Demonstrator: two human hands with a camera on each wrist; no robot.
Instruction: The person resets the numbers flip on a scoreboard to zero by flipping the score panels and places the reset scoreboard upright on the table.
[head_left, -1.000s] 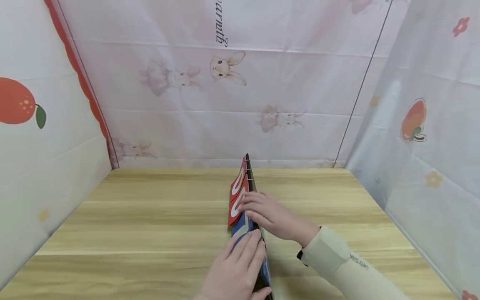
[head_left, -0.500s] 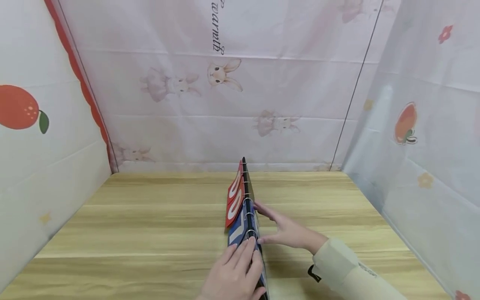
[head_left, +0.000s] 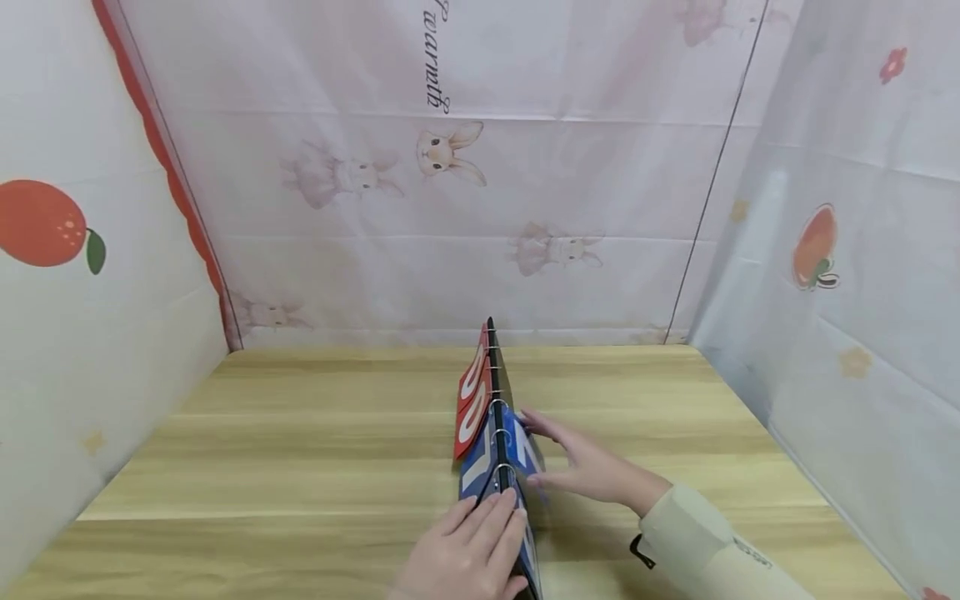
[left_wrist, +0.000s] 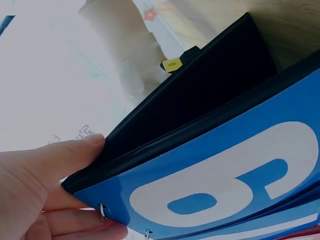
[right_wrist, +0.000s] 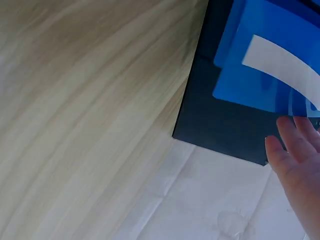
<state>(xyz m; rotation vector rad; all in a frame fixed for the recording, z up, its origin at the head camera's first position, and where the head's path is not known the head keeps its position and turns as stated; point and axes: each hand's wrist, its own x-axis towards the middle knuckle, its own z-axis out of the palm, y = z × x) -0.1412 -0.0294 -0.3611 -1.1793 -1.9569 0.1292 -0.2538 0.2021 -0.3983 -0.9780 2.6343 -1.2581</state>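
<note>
A black flip scoreboard [head_left: 495, 379] stands tented on the table, its ringed spine running away from me. Red cards [head_left: 472, 417] with white zeros hang on its far left side. My left hand [head_left: 468, 550] grips the near end of the spine. In the left wrist view, the thumb lies on the black back and the fingers are by the rings beside a blue numeral card [left_wrist: 115, 200]. My right hand [head_left: 592, 471] is on the board's right side, thumb and fingers spread. In the right wrist view its fingertips are at the edge of a blue card [right_wrist: 245, 85].
The wood-grain table [head_left: 315, 433] extends on both sides of the scoreboard. A rabbit-print cloth [head_left: 375, 275] hangs behind it, with fruit-print cloths [head_left: 862, 333] at the sides. In the left wrist view, a yellow-labelled dark piece [left_wrist: 172, 65] shows past the board.
My right hand has moved from over the blue cards on the left, across the spine, to the right side. A blue card now shows there. My left hand keeps its grip.
</note>
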